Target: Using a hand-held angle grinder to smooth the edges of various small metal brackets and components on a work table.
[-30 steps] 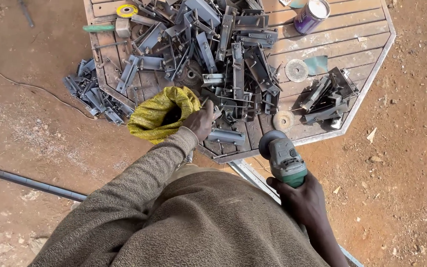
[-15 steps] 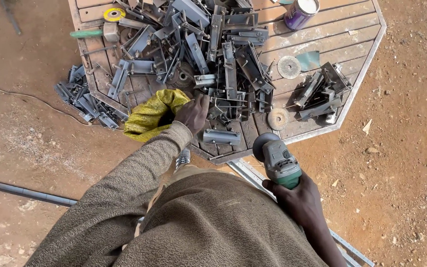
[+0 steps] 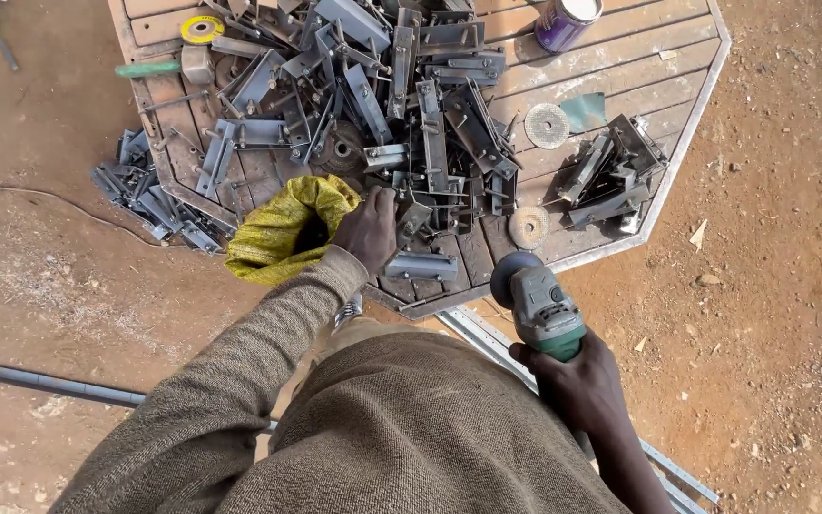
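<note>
Fingers of the right hand are wrapped tight around a green-grey angle grinder, its disc held just off the table edge. The left hand is laid, fingers curled, on a metal bracket beside a yellow sack; whether it grips cannot be told.

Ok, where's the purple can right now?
In the head view, the purple can stands at the top edge, on the far right part of the wooden table, beyond the pile of metal brackets and above the grey grinding disc.
</note>
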